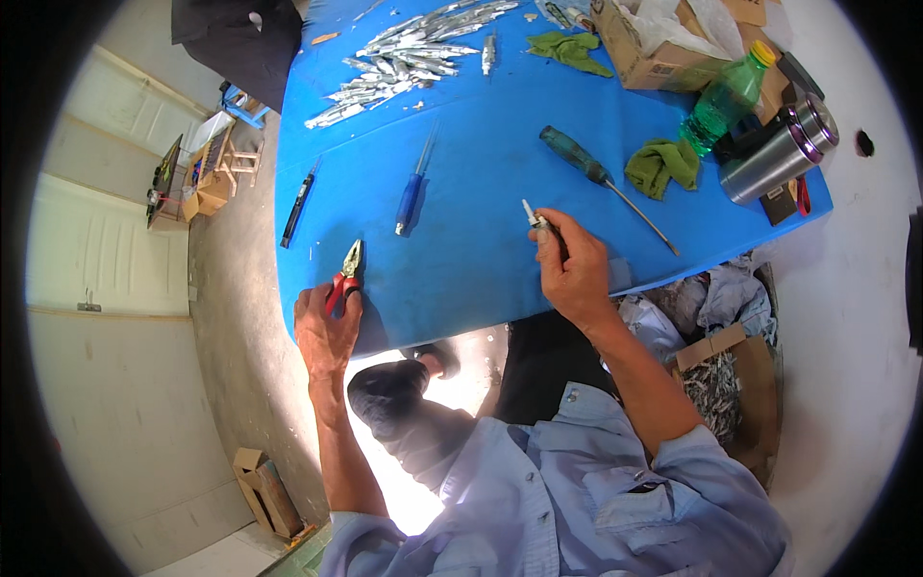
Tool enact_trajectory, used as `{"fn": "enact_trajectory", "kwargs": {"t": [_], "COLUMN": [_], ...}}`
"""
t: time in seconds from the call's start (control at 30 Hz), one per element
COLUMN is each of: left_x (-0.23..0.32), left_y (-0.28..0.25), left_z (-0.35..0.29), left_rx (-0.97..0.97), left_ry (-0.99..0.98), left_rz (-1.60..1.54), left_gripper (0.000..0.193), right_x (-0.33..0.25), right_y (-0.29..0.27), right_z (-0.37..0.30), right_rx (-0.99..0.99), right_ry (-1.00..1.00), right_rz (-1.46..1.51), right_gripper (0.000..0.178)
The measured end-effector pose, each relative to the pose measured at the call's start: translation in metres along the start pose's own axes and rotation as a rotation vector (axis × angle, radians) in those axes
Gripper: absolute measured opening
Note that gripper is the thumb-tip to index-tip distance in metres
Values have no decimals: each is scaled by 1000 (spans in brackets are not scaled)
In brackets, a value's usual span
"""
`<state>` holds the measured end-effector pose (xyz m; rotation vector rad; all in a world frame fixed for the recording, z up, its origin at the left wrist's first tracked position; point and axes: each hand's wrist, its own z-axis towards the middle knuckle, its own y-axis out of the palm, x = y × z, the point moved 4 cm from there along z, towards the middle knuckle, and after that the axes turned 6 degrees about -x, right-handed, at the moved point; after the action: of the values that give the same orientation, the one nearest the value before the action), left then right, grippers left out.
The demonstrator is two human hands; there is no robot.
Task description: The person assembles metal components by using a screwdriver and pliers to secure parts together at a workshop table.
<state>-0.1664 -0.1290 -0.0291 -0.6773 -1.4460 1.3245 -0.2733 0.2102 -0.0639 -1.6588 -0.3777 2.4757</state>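
Note:
My left hand (328,332) is closed round the red handles of a pair of pliers (352,266) at the table's near left edge. The metal jaws point away from me, slightly parted. Over the near right of the table, my right hand (574,264) pinches a slim piece with a white pointed tip (529,212); its darker body is mostly hidden by the fingers. Between and beyond my hands lie a blue-handled screwdriver (411,200) and a slim black cutter-like tool (300,207). A larger screwdriver with a teal handle (574,154) lies beyond my right hand.
Slim silvery pieces (409,60) lie heaped at the blue table's (461,279) far side. Green cloths (663,166), a green bottle (728,96), a steel flask (781,149) and a cardboard box (649,48) stand or lie at the right. Below the table's right edge is an open carton (755,385).

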Motion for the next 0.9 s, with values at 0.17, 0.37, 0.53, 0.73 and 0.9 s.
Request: {"fn": "enact_trajectory", "kwargs": {"t": [0.17, 0.37, 0.53, 0.73, 0.9], "left_x": [-2, 65, 121, 124, 114], "left_y": [10, 10, 26, 3, 48], "left_z": [-30, -92, -141, -149, -189], "left_rx": [-230, -272, -608, -430, -734], "left_ry": [-352, -304, -439, -269, -366], "left_rz": [-829, -1958, -1699, -1675, -1591], "left_gripper": [42, 51, 41, 42, 45], "right_x": [-1, -11, -17, -52, -78], "right_y": [-1, 0, -1, -7, 11], "right_z": [0, -2, -4, -19, -48], "right_rx": [28, 25, -37, -128, -229], "right_ry": [-62, -165, -206, -219, -212], "right_rz": [-20, -24, -22, -41, 53], "right_gripper": [20, 20, 23, 23, 26]}}
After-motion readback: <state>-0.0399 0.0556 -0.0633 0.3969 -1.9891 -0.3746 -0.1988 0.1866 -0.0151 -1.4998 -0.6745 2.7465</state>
